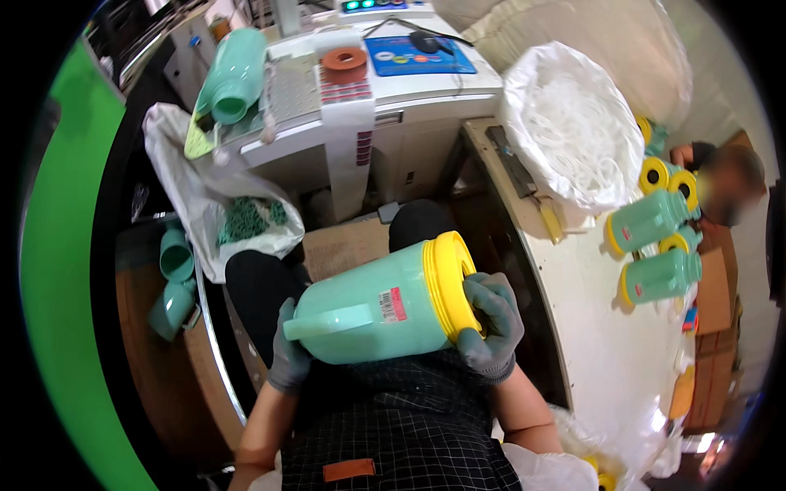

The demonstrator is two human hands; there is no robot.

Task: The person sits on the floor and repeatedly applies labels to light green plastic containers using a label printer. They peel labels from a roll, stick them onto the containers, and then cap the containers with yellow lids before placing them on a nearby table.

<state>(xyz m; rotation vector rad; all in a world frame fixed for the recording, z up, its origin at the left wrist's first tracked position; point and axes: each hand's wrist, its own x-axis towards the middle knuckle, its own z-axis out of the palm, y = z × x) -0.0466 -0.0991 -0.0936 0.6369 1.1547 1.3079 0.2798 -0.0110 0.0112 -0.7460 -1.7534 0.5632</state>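
Lying on its side across my lap is a mint-green plastic thermos jug (360, 303) with a side handle and a small red-and-white label. A yellow threaded ring (449, 286) closes its right end. My left hand (288, 352), in a grey glove, grips the jug's left end beside the handle; some of its fingers are hidden behind the jug. At the other end, my gloved right hand (494, 323) has its fingers and thumb curled on the yellow ring. The ring's outer face is mostly turned away from view.
A white bag of clear plastic rings (565, 131) stands on the right-hand table (589, 327), near finished green jugs (655, 274). Ahead is a machine bench with a label roll (344, 61) and a green jug body (237, 78). A sack of green pieces (246, 221) hangs left. Another person (729, 184) is at far right.
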